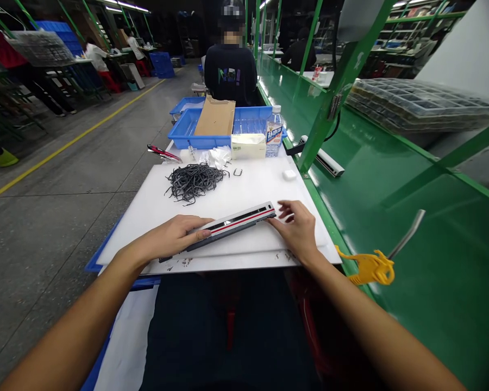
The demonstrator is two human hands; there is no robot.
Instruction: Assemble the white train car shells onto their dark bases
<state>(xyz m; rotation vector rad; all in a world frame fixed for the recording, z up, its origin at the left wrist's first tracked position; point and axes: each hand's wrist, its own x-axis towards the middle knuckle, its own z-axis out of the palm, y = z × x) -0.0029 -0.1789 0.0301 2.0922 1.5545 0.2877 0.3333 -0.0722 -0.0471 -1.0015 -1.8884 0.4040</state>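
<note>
Train car [236, 224], white above and dark below with a red stripe along its side, is at the near part of a white board [142, 214], its right end set farther from the wearer than its left. Left hand [183, 234] is closed on the left part of the car, thumb on the near side. Right hand [298, 227] is at the right end, fingers curled and parted from the thumb; the thumb tip is at the car's lower edge, though firm contact cannot be confirmed. The two hands are apart, with the car between them.

Beyond the left hand lies a heap of dark strips [195, 182], with a few loose pieces at its right. A small white block [289, 175] sits near the board's right edge. Along the far edge stand a pale box [248, 147] and, just beside it, a labelled bottle [274, 136]; crumpled tissue [219, 157] lies left of the box. Behind these, a blue tray [183, 143] holds a cardboard sheet [215, 118].
</note>
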